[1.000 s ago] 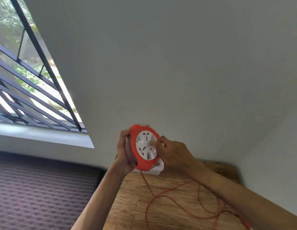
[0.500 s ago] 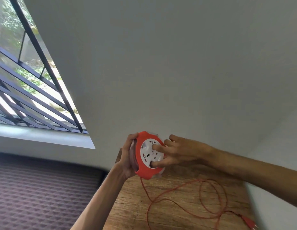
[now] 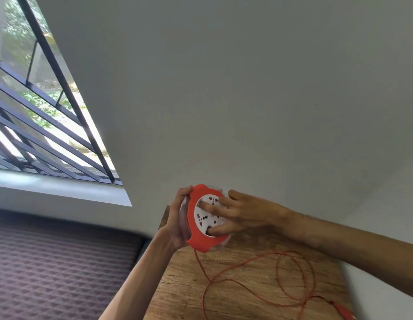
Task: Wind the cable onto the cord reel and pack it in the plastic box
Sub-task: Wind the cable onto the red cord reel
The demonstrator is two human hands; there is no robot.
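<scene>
Cord reel [image 3: 202,239] held upright above wooden table [image 3: 177,292], left hand [image 3: 177,224] clasped round its rim. Right hand [image 3: 240,215], fingers spread on white socket face, has swung round since a second ago: winding underway. Cable [image 3: 258,258] mostly loose on table. Box unseen.

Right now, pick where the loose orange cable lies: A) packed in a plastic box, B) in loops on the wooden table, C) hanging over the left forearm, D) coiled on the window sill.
B: the orange cable drops from the cord reel and lies in loose loops on the wooden table.
</scene>
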